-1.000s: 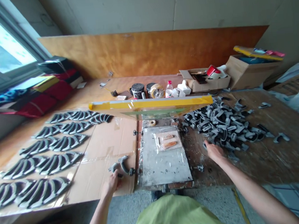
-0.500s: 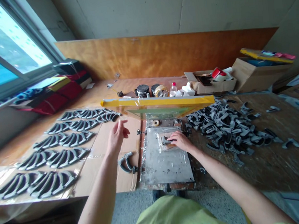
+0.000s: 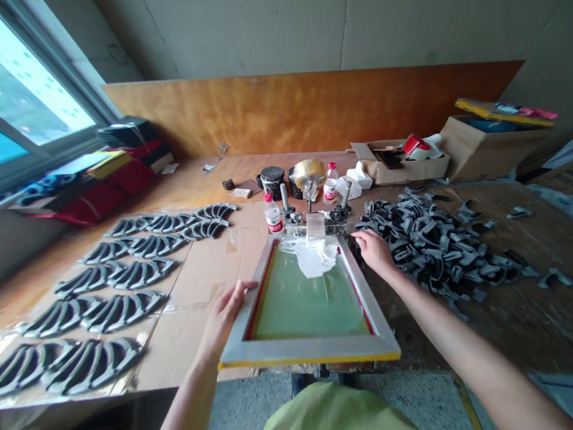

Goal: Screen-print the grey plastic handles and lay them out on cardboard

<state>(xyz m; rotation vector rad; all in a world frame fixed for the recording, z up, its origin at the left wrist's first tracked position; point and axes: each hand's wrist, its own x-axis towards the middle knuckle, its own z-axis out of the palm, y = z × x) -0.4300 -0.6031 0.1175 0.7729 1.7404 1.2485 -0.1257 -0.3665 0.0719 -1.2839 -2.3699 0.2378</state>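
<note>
A screen printing frame [image 3: 308,348] lies lowered over the work plate, its green mesh facing up. White ink [image 3: 315,260] is spread across the mesh's far end, where a pale flat-bladed piece like a squeegee [image 3: 315,226] stands. My left hand [image 3: 230,305] is closed at the frame's left edge, fingertips on the rim. Just off the far right corner of the frame is my right hand [image 3: 374,251], fingers loosely bent and apart, holding nothing I can see. The plate and the grey curved part on it are hidden under the frame.
Rows of grey curved parts [image 3: 109,311] lie on cardboard at left. A heap of similar parts [image 3: 429,242] is at right. Behind the frame stand metal clamp posts [image 3: 285,198], bottles [image 3: 273,215], a black tub [image 3: 273,181] and an open carton [image 3: 407,164].
The frame has swung down from raised to flat over the plate. My left hand moved down to its left edge. My right hand let go of the grey part and moved right and slightly away.
</note>
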